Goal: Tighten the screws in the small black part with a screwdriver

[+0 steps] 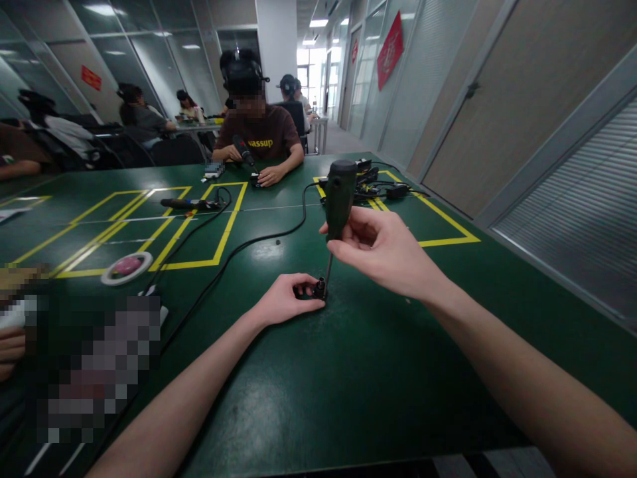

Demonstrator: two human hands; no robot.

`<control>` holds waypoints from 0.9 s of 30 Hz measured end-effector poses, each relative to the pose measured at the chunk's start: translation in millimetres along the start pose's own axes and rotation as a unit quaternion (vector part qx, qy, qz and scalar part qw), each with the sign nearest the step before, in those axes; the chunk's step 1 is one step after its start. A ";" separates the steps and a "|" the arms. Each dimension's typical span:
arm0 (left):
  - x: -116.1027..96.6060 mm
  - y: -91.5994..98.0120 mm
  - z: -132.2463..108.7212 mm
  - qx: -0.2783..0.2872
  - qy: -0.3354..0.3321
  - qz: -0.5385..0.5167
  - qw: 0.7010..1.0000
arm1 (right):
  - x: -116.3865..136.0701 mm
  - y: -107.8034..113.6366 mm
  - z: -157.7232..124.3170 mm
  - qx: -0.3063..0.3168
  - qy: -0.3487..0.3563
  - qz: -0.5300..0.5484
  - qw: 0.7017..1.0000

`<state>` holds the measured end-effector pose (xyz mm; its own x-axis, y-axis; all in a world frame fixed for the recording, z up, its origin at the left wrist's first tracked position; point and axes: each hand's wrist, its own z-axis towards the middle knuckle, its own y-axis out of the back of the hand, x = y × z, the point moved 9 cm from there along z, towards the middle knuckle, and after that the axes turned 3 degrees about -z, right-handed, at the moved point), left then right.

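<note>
My right hand (375, 245) is closed around the lower handle of a dark green screwdriver (340, 199), which stands nearly upright. Its thin metal shaft points down to a small black part (320, 289) on the green table. Low on the tabletop, my left hand (291, 299) pinches that part between thumb and fingers. The tip of the shaft is at the part's right side; whether it sits in a screw cannot be made out.
A black cable (249, 242) runs across the green table (398, 372). Cables and adapters (368, 186) lie piled at the far right. A power screwdriver (192, 204) and a white roll of tape (127, 267) lie left. Across sits a co-worker (263, 133) holding another tool.
</note>
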<state>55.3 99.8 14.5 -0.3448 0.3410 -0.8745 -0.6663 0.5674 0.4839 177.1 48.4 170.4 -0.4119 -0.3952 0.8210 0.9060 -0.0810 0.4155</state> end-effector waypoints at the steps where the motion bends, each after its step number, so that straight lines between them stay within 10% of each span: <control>1: 0.3 -0.1 0.1 0.000 0.000 0.000 1.000 | -0.7 0.0 0.1 0.000 -0.002 0.003 1.000; 27: -0.5 -0.3 0.2 0.004 0.000 -0.009 1.000 | 2.2 7.1 0.8 -0.030 0.019 -0.014 0.999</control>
<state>55.8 99.6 14.9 -0.3329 0.3309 -0.8830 -0.6669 0.5794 0.4685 182.6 47.7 175.4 -0.4341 -0.4262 0.7937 0.8989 -0.1463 0.4131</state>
